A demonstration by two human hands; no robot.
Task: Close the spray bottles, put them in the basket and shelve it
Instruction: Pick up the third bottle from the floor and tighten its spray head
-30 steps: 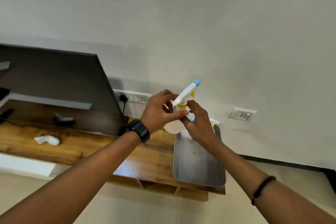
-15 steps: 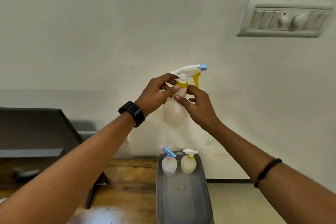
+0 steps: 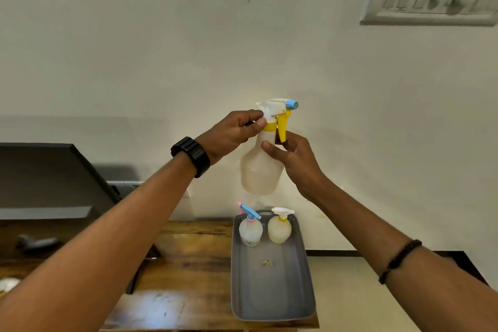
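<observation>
**Spray head nearly seated, bottle held upright above the basket**

While half a second ago we had the bottle tipped a little with its nozzle aimed up and to the right, we now hold the spray bottle (image 3: 260,167) plumb, its long axis vertical and its rounded base hanging straight down below our grip. That change suggests the screwing-on is close to finished, though we cannot tell from here whether the yellow collar (image 3: 270,126) is fully tight.

Our left hand (image 3: 231,135) pinches the collar and the white neck just above it, thumb and forefinger pressed together on the plastic. Our right hand (image 3: 293,159) wraps the bottle's shoulder just below that pinch, thumb across the front, fingers curled behind, steadying the body against the twist.

Above the grip, the blue nozzle tip (image 3: 291,104) points right, nearly level, and the yellow trigger (image 3: 282,127) hangs down on the same side, toward our right fingers.

Well below the grip, the grey basket (image 3: 272,299) rests on the wooden shelf top (image 3: 188,250), with two smaller spray bottles (image 3: 265,228) standing at its far end. By our reckoning the held bottle goes down beside them once it is closed.
</observation>
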